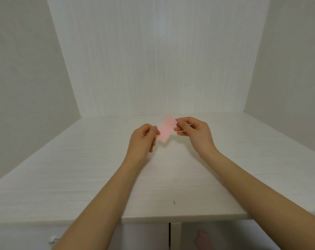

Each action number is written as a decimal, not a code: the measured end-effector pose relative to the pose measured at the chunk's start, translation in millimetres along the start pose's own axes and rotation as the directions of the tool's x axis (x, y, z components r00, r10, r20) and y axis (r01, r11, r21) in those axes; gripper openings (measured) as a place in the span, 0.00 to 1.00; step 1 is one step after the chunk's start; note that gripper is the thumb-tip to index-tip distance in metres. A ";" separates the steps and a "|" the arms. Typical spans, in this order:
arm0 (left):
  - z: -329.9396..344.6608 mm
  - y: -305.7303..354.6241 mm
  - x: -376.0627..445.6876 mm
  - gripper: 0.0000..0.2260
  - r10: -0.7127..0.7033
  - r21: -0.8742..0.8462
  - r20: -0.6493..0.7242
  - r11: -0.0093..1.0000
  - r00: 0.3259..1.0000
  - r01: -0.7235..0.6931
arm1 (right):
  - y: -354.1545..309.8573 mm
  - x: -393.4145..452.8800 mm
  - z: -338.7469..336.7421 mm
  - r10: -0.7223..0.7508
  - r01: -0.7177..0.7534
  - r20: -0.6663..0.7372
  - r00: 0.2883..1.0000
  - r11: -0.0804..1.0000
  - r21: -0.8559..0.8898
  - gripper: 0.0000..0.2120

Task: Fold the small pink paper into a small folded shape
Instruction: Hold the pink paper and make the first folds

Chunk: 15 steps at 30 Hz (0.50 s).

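Hands occupy mid-frame, raised above the desk. Left hand (143,137) pinches the lower left edge of the small pink paper (165,131) between thumb and curled fingers. Right hand (192,131) pinches the upper right edge likewise, fingers curled. Paper hangs between both hands, clear of the white desk (91,170), tilted on a diagonal and blurred. Outline appears stepped, which suggests at least one fold or offset layer, though creases cannot be confirmed. Judgement: task is at an early to middle stage; no compact folded shape is evident, and further folds and pressing of creases remain. White panelled wall (156,56) stands behind the desk.
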State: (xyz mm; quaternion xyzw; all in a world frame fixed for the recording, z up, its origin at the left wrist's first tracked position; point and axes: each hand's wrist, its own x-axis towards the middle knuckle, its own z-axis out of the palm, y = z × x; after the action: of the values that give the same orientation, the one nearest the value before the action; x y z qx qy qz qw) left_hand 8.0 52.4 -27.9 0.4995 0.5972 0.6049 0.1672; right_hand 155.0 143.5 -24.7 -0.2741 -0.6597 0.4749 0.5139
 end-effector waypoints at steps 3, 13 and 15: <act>2.4 0.3 -1.6 0.10 -0.005 -0.038 0.067 0.999 0.998 0.008 | 0.6 -3.3 4.0 0.018 -0.015 0.123 0.992 1.000 -0.025 0.07; 4.6 -7.1 -0.9 0.12 -0.093 0.117 0.128 0.990 0.987 0.079 | 12.3 -5.9 8.1 0.143 -0.063 0.255 0.956 0.952 -0.300 0.06; 1.0 -4.0 0.5 0.15 -0.094 0.063 0.021 0.994 0.995 0.093 | 10.3 -9.0 8.2 0.068 0.089 0.288 0.955 0.862 -0.499 0.08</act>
State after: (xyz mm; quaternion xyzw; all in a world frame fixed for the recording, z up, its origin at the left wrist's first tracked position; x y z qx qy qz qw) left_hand 7.1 54.3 -31.5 0.4831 0.6362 0.5718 0.1868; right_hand 148.9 137.2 -38.0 -0.3215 -0.8321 0.3173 0.3218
